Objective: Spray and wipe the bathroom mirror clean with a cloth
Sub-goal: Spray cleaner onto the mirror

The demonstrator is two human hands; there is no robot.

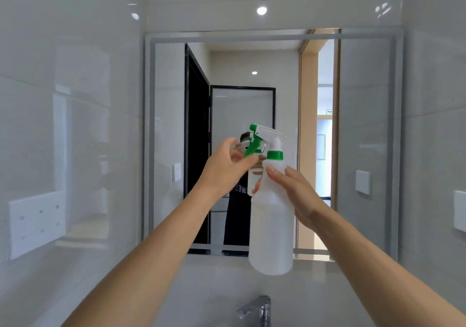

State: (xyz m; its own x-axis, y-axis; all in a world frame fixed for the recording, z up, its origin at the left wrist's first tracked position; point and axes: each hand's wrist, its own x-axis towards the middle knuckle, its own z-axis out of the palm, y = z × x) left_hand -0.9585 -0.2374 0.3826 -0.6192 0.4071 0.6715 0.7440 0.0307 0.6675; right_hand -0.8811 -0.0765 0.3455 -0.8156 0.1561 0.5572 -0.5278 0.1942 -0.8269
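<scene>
A white spray bottle (272, 220) with a green collar and green trigger is held up in front of the bathroom mirror (171, 104). My right hand (293, 193) grips the bottle's upper body from the right. My left hand (227, 165) is at the spray head, its fingers pinching the green trigger (252, 147). The nozzle points left. The mirror has a grey frame and reflects a person in a dark shirt, a black-framed door and a doorway. No cloth is in view.
A chrome faucet (259, 309) stands below at the bottom centre. Glossy white tiled walls close in on both sides, with a white socket plate (36, 222) on the left wall and a white plate (460, 213) on the right wall.
</scene>
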